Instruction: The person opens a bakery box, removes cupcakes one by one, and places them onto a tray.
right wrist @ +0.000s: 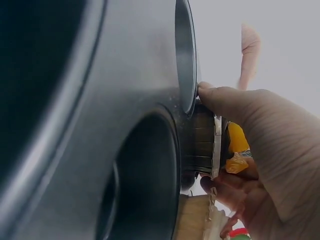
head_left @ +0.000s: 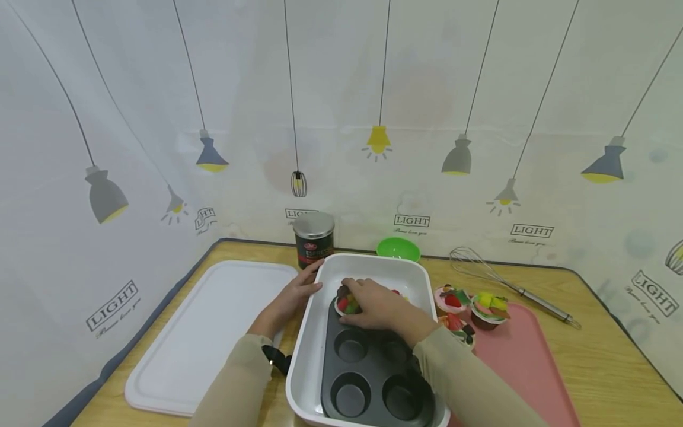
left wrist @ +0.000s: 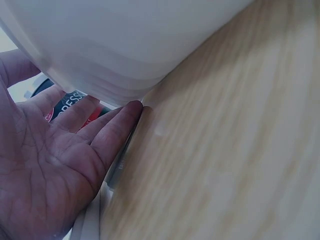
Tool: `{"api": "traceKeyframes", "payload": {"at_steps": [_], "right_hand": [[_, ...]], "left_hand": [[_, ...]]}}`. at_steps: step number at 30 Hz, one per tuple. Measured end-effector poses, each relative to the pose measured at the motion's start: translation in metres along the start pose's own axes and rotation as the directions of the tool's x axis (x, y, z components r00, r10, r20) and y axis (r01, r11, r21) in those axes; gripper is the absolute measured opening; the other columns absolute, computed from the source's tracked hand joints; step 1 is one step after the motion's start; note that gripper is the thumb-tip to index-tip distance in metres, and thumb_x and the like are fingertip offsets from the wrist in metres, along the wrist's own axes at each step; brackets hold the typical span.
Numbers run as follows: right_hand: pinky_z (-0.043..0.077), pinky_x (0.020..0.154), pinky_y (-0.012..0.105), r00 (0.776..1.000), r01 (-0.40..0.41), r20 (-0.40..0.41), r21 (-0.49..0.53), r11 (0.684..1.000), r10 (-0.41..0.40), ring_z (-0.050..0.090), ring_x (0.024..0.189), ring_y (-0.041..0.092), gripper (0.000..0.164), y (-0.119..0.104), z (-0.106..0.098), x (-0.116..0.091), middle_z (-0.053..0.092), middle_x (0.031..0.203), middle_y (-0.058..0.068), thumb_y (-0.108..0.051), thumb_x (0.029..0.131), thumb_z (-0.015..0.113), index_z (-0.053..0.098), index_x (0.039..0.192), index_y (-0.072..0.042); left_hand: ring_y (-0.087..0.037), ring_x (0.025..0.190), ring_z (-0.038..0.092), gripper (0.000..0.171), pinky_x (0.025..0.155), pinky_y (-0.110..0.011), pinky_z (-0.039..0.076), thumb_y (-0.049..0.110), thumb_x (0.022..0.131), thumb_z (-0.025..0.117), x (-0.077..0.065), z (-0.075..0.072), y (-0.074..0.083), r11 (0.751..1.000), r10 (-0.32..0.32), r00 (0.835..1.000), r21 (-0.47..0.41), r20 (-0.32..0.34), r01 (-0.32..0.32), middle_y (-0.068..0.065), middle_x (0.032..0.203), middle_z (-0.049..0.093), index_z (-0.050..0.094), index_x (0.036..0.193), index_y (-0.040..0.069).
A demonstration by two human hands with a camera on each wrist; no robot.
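Observation:
In the head view my right hand (head_left: 381, 303) holds a toy cupcake (head_left: 348, 303) with red, green and brown topping at the far left of a dark muffin tin (head_left: 372, 369). The right wrist view shows thumb and fingers around its brown ribbed cup (right wrist: 204, 142), which stands above the tin's surface. A second cupcake (right wrist: 194, 216) with a pale cup is beside it, mostly hidden in the head view. The tin lies inside a deep white tray (head_left: 300, 362). My left hand (head_left: 292, 298) touches the tray's left wall with extended fingers; its palm (left wrist: 47, 167) shows.
Several toy cupcakes (head_left: 488, 311) stand on a pink board (head_left: 525, 356) at the right. A whisk (head_left: 514, 289) lies behind them. An espresso tin (head_left: 313, 240) and a green bowl (head_left: 398, 250) stand at the back. A white board (head_left: 213, 326) lies on the left.

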State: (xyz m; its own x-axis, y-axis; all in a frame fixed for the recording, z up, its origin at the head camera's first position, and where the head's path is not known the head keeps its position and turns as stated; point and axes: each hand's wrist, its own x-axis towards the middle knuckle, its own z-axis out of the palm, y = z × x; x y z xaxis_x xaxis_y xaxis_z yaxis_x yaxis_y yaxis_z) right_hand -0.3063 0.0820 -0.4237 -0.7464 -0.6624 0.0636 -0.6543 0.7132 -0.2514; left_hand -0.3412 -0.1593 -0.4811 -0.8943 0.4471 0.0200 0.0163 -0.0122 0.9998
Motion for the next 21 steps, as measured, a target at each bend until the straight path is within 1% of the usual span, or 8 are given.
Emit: {"api": "traceKeyframes", "payload": {"at_steps": [4,15,21], "right_hand": [[0.05,0.094,0.044,1.0,0.016,-0.014,-0.009,1.0,-0.016,0.06,0.107,0.027,0.074,0.001,0.0007,-0.0007,0.063,0.118,0.014,-0.046,0.089,0.074,0.045,0.143,-0.006],[0.05,0.093,0.043,1.0,0.018,-0.02,-0.021,1.0,-0.019,0.06,0.105,0.026,0.072,0.0,-0.0002,0.0002,0.064,0.116,0.012,-0.047,0.089,0.075,0.046,0.142,-0.007],[0.049,0.096,0.044,0.999,0.042,-0.016,-0.002,0.999,-0.042,0.06,0.108,0.027,0.073,-0.0015,-0.0014,0.0001,0.064,0.117,0.013,-0.042,0.088,0.077,0.047,0.142,-0.004]], "left_hand": [[-0.032,0.123,0.053,0.063,0.093,-0.043,0.051,0.014,0.105,0.045,-0.0009,0.0012,0.0003,1.0,-0.002,1.0,-0.002,-0.005,0.002,-0.025,0.155,0.033,0.019,0.162,0.018],[-0.03,0.123,0.054,0.063,0.094,-0.044,0.051,0.016,0.104,0.046,-0.0011,0.0003,0.0005,1.0,-0.017,0.999,0.018,-0.028,0.018,-0.023,0.155,0.035,0.021,0.161,0.021],[-0.031,0.122,0.055,0.062,0.093,-0.044,0.052,0.016,0.104,0.047,0.0001,0.001,-0.0005,1.0,-0.024,0.999,0.015,-0.035,0.025,-0.021,0.154,0.038,0.024,0.161,0.022]]}}
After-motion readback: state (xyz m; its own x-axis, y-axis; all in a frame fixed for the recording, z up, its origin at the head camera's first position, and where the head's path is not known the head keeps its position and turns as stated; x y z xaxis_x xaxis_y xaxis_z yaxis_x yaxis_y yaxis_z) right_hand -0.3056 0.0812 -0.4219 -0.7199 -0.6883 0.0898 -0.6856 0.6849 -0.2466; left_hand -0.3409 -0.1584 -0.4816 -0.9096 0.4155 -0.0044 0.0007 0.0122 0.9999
